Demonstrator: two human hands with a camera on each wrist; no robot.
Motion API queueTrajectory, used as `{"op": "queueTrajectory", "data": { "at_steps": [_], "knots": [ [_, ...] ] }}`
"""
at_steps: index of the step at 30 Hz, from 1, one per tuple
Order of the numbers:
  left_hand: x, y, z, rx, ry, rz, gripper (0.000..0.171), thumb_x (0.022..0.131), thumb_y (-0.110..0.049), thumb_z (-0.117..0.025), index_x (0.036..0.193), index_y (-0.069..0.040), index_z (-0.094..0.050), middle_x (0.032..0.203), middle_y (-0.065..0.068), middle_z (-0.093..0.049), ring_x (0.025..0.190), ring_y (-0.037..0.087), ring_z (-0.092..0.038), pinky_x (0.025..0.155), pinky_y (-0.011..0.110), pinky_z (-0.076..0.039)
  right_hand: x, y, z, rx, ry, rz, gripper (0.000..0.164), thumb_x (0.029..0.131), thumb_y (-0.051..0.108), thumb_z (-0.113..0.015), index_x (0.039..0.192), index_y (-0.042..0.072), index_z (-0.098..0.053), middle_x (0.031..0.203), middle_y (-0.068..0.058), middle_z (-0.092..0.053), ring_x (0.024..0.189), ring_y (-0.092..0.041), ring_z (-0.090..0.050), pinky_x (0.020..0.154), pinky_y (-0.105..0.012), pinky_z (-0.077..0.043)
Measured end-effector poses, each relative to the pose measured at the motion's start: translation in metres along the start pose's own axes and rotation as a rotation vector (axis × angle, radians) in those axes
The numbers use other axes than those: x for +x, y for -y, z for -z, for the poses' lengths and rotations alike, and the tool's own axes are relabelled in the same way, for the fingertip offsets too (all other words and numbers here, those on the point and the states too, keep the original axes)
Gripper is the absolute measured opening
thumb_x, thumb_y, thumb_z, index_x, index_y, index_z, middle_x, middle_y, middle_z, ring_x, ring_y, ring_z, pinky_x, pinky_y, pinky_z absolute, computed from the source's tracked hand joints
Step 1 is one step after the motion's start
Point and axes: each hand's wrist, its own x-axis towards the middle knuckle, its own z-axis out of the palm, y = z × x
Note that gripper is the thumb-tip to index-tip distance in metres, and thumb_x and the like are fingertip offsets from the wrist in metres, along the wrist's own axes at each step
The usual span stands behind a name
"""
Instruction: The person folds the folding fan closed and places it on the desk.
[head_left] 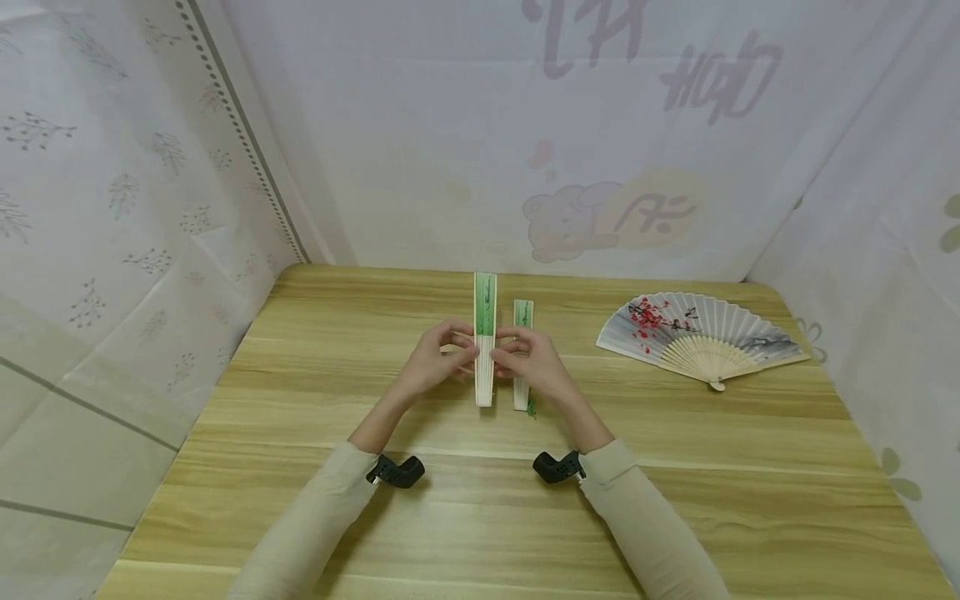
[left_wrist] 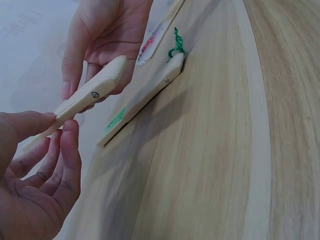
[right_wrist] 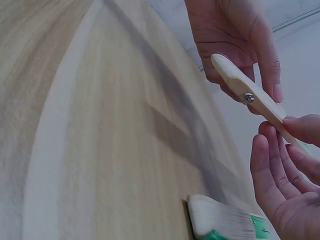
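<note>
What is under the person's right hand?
Beneath the right hand, which pinches the raised fan, a second fan lies folded on the table. In the head view its two ends show, but the hand covers its middle.

my left hand point(head_left: 438, 360) and right hand point(head_left: 534, 363) are bare. my left sleeve point(head_left: 303, 529) and right sleeve point(head_left: 656, 537) are plain pale beige, lightly creased, ending near the wrists. a black, bent left wrist piece point(head_left: 401, 472) matches the right wrist piece point(head_left: 555, 468), each showing a small silvery bit.
</note>
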Motion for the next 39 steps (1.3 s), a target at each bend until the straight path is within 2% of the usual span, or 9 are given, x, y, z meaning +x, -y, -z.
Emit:
{"op": "queueTrajectory", "data": {
  "at_steps": [4,10,15,20,26,32,39],
  "knots": [
    [-0.004,0.000,0.005,0.024,0.015,-0.003,0.036,0.098,-0.001,-0.067,0.130,0.006,-0.054,0.110,0.025,-0.063,0.085,0.042,-0.070,0.070,0.053,-0.059,0.001,-0.002,-0.005,0.023,-0.014,0.000,0.037,0.097,-0.002,-0.068,0.132,-0.008,-0.057,0.101,-0.022,-0.069,0.084,-0.035,-0.070,0.082,-0.052,-0.057],
    [-0.008,0.004,0.012,0.032,0.023,-0.003,0.034,0.098,0.000,-0.067,0.128,0.006,-0.054,0.109,0.025,-0.063,0.084,0.041,-0.070,0.067,0.047,-0.060,0.005,-0.003,-0.015,0.040,-0.039,-0.026,0.036,0.097,-0.001,-0.069,0.130,-0.008,-0.059,0.103,-0.022,-0.069,0.081,-0.027,-0.071,0.080,-0.050,-0.059],
    [-0.010,0.008,0.016,0.034,-0.002,0.008,0.034,0.097,0.002,-0.067,0.128,0.008,-0.054,0.108,0.025,-0.063,0.083,0.042,-0.070,0.065,0.042,-0.061,0.008,-0.005,-0.021,0.026,-0.057,-0.024,0.034,0.095,0.001,-0.071,0.128,-0.006,-0.063,0.101,-0.020,-0.070,0.081,-0.027,-0.071,0.078,-0.047,-0.060],
    [-0.011,0.011,0.020,0.045,-0.033,0.018,0.034,0.097,0.001,-0.068,0.128,0.007,-0.055,0.109,0.025,-0.064,0.080,0.034,-0.070,0.064,0.037,-0.060,0.011,-0.008,-0.027,0.033,-0.077,-0.018,0.033,0.094,0.001,-0.072,0.125,-0.006,-0.064,0.099,-0.020,-0.071,0.080,-0.028,-0.072,0.076,-0.044,-0.060],
    [-0.013,0.017,0.025,0.052,-0.036,0.020,0.034,0.097,0.001,-0.068,0.128,0.008,-0.055,0.110,0.025,-0.063,0.081,0.032,-0.070,0.065,0.036,-0.060,0.014,-0.012,-0.035,0.088,-0.082,-0.058,0.032,0.094,-0.001,-0.073,0.123,-0.008,-0.064,0.096,-0.021,-0.071,0.082,-0.030,-0.071,0.076,-0.044,-0.060],
    [-0.015,0.018,0.028,0.057,-0.031,0.026,0.035,0.097,0.002,-0.068,0.128,0.010,-0.054,0.110,0.027,-0.063,0.081,0.031,-0.070,0.064,0.034,-0.060,0.016,-0.017,-0.039,0.084,-0.083,-0.055,0.031,0.094,-0.002,-0.072,0.123,-0.008,-0.064,0.094,-0.021,-0.070,0.080,-0.030,-0.071,0.076,-0.047,-0.060],
    [-0.016,0.024,0.031,0.074,-0.051,0.027,0.034,0.097,0.002,-0.068,0.128,0.009,-0.055,0.108,0.024,-0.064,0.079,0.030,-0.071,0.062,0.032,-0.059,0.018,-0.020,-0.045,0.080,-0.111,-0.062,0.030,0.093,-0.004,-0.072,0.121,-0.007,-0.065,0.091,-0.020,-0.071,0.076,-0.026,-0.071,0.069,-0.039,-0.061]
  ]
}}
